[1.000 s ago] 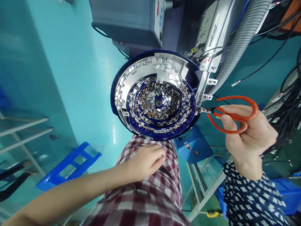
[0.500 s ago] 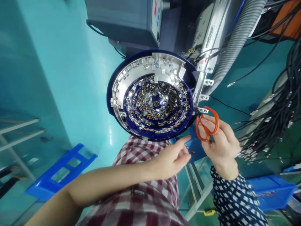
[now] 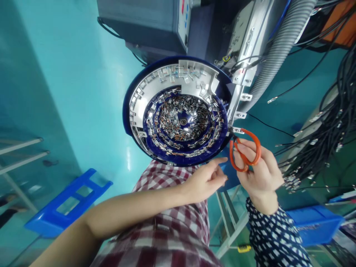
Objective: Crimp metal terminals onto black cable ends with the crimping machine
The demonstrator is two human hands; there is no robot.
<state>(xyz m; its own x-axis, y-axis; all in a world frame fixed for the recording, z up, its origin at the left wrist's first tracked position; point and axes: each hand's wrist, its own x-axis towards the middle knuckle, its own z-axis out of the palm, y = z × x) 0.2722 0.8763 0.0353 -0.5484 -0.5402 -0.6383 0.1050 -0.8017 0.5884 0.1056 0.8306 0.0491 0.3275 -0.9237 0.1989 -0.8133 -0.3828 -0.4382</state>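
My right hand [image 3: 260,172] is closed on a pair of scissors [image 3: 257,150] with orange loop handles. Its short dark blades point up and left, by the right rim of a round blue feeder bowl [image 3: 155,150]. A small metal bracket [image 3: 238,130] lies right beside the blades; contact is unclear. Below the bowl's lower right rim, my left hand [image 3: 204,183] stretches its index finger towards the scissors, the other fingers partly bent, with nothing visible in it. Many small shiny metal clips [image 3: 172,128] fill the bowl's centre and line its spiral tracks.
A grey control box [image 3: 141,26] stands behind the bowl. Right of it run a metal rail [image 3: 244,66] and a ribbed grey hose [image 3: 278,59]. Bundled black cables [image 3: 319,148] hang at far right. Blue stool [image 3: 69,204] lower left; blue bin [image 3: 317,224] lower right.
The view has shifted slightly. Clips have moved along the bowl's upper track. The scissors' handles look a little wider apart, and my left hand is slightly nearer the scissors.
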